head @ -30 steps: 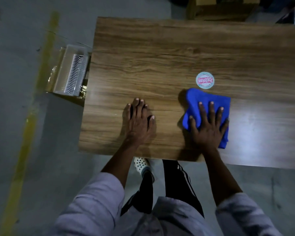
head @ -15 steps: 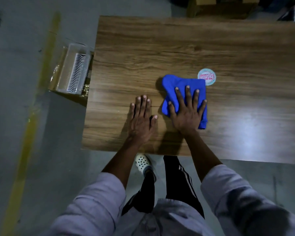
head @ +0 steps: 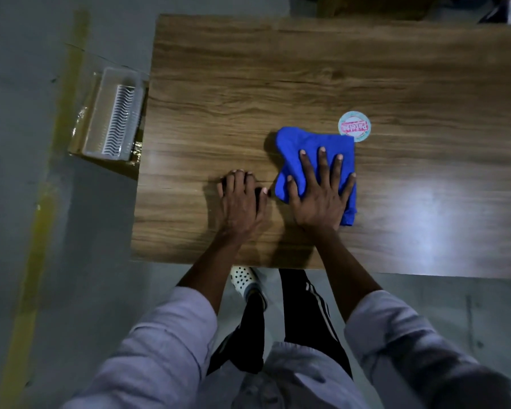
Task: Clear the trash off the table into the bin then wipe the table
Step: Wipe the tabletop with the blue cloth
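Observation:
A folded blue cloth [head: 310, 146] lies on the wooden table [head: 307, 78] near its front edge. My right hand [head: 319, 193] presses flat on the cloth with straight, spread fingers. My left hand [head: 242, 202] rests flat on the bare wood just left of the cloth, fingers together. A round pale sticker or lid with pink lettering [head: 354, 126] sits on the table, touching the cloth's far right corner. A cardboard box holding a clear plastic tray [head: 112, 116] stands on the floor beside the table's left edge.
Grey floor with a yellow painted line [head: 42, 202] runs to the left. A cardboard box [head: 375, 5] sits beyond the table's far edge. My legs and a white perforated shoe [head: 244, 280] show under the near edge.
My right hand slid the blue cloth leftward from the table's right-middle until it lay beside my left hand, then held there. The left hand stayed put.

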